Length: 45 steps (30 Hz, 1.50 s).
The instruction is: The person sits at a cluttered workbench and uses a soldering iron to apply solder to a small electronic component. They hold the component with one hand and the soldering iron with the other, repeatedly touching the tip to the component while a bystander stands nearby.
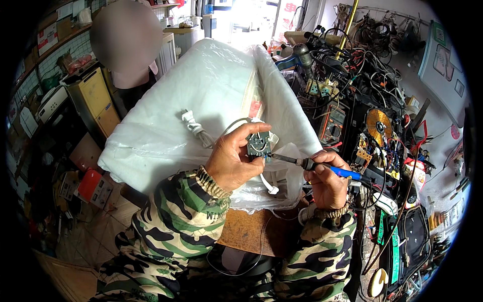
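Between the thumb and fingers of my left hand (pixel 232 160) is a small dark green, squarish electrical part (pixel 258 144) with a curved wire across its face. My right hand (pixel 327 183) grips a soldering iron (pixel 344 173) by its blue handle. The iron's metal tip points left and reaches the part's lower right edge; whether it touches cannot be made out. A bundled white cord (pixel 198 130) lies beyond my left hand, on a large object covered in clear plastic sheeting (pixel 166 100). A short white cable end (pixel 271 189) hangs below the part.
At right, a crowded bench holds tangled cables (pixel 375 65), a multimeter (pixel 332 121), a copper coil disc (pixel 378 123) and green circuit strips (pixel 395 251). A brown wooden tabletop (pixel 244 229) shows in front of me. Another person (pixel 133 75) stands at the far left near a yellow cabinet (pixel 93 95).
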Each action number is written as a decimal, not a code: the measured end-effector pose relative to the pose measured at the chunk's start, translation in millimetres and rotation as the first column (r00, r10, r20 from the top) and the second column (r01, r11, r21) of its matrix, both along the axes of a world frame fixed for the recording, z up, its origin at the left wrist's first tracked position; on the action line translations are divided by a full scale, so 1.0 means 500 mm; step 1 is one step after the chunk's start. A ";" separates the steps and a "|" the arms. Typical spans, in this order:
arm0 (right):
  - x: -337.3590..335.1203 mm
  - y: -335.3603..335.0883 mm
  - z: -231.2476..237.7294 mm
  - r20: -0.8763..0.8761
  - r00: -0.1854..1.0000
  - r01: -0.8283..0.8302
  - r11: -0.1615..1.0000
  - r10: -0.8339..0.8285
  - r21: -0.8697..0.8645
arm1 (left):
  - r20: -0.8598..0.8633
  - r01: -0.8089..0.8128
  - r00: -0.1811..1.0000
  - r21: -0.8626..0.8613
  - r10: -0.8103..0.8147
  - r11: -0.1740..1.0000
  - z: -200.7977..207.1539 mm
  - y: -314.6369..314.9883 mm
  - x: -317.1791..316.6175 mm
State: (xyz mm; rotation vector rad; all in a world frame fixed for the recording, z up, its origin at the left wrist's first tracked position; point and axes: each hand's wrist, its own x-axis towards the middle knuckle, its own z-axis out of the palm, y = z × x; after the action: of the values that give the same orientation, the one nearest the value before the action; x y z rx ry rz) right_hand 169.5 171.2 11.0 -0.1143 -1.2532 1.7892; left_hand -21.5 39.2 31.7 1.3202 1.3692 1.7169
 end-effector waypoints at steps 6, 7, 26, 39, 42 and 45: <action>0.001 0.003 -0.003 0.004 1.000 -0.011 1.000 0.011 0.011 | -0.005 0.008 1.000 0.026 -0.008 1.000 -0.006 0.004 -0.002; 0.001 0.004 -0.004 0.002 1.000 -0.010 1.000 0.010 0.015 | 0.002 0.012 1.000 0.027 -0.012 1.000 -0.006 0.004 -0.003; 0.005 0.008 -0.006 -0.012 1.000 -0.008 1.000 0.009 0.011 | 0.015 0.018 1.000 0.027 -0.019 0.999 -0.009 0.008 -0.003; -0.001 0.002 0.000 -0.008 1.000 -0.007 1.000 0.006 -0.009 | 0.004 0.002 1.000 0.028 -0.002 1.000 -0.002 -0.001 -0.002; -0.001 0.004 -0.002 -0.007 1.000 0.003 1.000 -0.004 -0.009 | 0.005 0.010 1.000 0.030 -0.010 0.999 -0.007 0.003 -0.004; 0.001 0.003 -0.003 -0.005 1.000 0.009 1.000 -0.009 -0.015 | 0.010 0.004 1.000 0.028 -0.004 1.000 -0.005 0.003 -0.002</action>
State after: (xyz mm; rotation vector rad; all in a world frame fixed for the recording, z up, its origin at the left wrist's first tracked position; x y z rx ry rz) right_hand 169.8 172.9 9.5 -0.1239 -1.2337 1.7907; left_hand -22.5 40.9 29.2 1.3272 1.3408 1.7434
